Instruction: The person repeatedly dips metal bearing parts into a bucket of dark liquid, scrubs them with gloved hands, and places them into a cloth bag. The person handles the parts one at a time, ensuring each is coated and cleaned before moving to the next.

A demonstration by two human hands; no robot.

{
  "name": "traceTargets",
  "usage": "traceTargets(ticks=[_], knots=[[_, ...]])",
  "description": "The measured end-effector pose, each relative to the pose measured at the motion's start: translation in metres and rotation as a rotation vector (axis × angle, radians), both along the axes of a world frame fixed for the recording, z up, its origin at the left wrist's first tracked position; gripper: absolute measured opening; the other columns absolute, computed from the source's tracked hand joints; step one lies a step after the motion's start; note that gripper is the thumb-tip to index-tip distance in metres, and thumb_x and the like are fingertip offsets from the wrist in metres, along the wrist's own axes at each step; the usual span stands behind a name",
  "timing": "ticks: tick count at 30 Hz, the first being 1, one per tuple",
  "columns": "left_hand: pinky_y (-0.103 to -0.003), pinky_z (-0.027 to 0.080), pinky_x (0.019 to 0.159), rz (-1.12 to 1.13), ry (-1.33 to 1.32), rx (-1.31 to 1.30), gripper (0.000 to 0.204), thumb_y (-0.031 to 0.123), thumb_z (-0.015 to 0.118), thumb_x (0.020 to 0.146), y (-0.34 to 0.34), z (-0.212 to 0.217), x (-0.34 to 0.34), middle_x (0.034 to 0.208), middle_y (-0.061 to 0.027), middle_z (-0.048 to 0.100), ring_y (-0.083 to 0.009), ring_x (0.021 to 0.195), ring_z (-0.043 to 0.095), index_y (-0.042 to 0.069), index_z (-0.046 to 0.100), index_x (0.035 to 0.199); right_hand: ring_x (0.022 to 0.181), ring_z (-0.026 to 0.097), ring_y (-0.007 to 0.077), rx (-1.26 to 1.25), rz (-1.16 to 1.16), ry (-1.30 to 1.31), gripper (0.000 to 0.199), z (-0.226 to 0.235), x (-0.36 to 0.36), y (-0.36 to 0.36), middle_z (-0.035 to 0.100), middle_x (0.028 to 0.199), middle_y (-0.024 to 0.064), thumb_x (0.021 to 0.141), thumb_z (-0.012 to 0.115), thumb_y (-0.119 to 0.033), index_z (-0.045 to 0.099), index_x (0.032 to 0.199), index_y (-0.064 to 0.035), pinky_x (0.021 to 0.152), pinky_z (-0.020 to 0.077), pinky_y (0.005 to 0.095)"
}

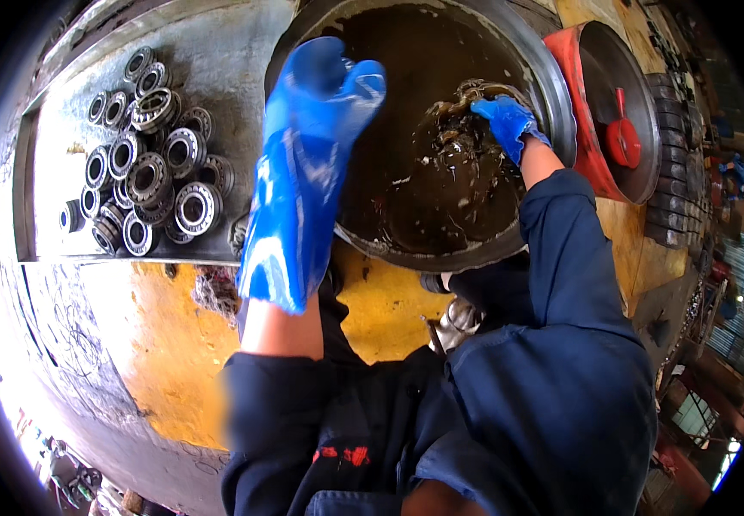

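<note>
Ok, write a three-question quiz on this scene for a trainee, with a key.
1. Fill in the missing word: the left hand and the right hand both wear ____ gloves.
2. True or false: the bearings lie in the metal tray to the left of the round basin.
3. Multiple choice: which hand is at the churned patch of the dark liquid?
A. The left hand
B. The right hand
C. Neither hand

Key: 1. blue; 2. true; 3. B.
</note>
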State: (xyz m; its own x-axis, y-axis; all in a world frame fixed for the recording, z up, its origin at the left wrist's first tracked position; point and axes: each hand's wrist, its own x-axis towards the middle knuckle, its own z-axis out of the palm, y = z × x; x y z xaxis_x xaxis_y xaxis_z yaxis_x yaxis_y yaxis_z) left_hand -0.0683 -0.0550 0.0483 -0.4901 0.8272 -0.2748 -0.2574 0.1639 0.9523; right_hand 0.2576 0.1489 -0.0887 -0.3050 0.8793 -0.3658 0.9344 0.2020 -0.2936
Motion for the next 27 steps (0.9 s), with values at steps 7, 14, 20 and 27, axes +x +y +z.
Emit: traceTargets(ticks=[7,14,20,27], knots=[[-0.043,0.057,0.094,0.034,-0.082,-0.027,0.06,0.021,0.077,0.091,0.01,0.007,-0.012,0.127,-0.0207,0.068,-0.0318,0.112,0.07,0.001,0.053,0.142,0.118,0.065,0.0357,-0.126,-0.274,0.177,0.041,-0.04,-0.007,0.08,0.066,0.136,0.0179,0.106,0.044,-0.021,0.061,0.142,-0.0102,0.102,0.0485,0.0451],[-0.042,0.058,0.093,0.039,-0.107,-0.052,0.06,0.019,0.077,0.091,0.018,0.007,-0.014,0.127,-0.0207,0.069,-0.0312,0.11,0.071,0.0,0.053,0.142,0.066,0.073,0.0344,-0.113,0.11,-0.183,0.017,-0.075,-0.082,0.103,0.073,0.077,0.0197,0.066,0.07,-0.016,0.077,0.075,-0.0042,0.06,0.0576,0.0437],[-0.042,0.058,0.092,0.065,-0.098,-0.018,0.06,0.018,0.077,0.09,0.024,0.01,-0.021,0.126,-0.0207,0.069,-0.0308,0.109,0.071,-0.001,0.053,0.142,0.064,0.072,0.031,-0.32,0.288,0.168,0.005,-0.066,-0.168,0.051,0.073,0.073,0.0156,0.062,0.073,-0.012,0.075,0.065,-0.0081,0.058,0.0571,0.0429],[-0.037,0.058,0.084,0.004,-0.111,0.063,0.061,0.011,0.081,0.087,0.055,-0.014,-0.017,0.122,-0.0184,0.069,-0.0248,0.102,0.072,-0.004,0.054,0.139,0.078,0.071,0.0365,0.186,0.646,-0.003,0.016,-0.097,-0.154,-0.035,0.074,0.087,0.0155,0.053,0.078,-0.018,0.077,0.069,-0.0164,0.063,0.0553,0.0417]])
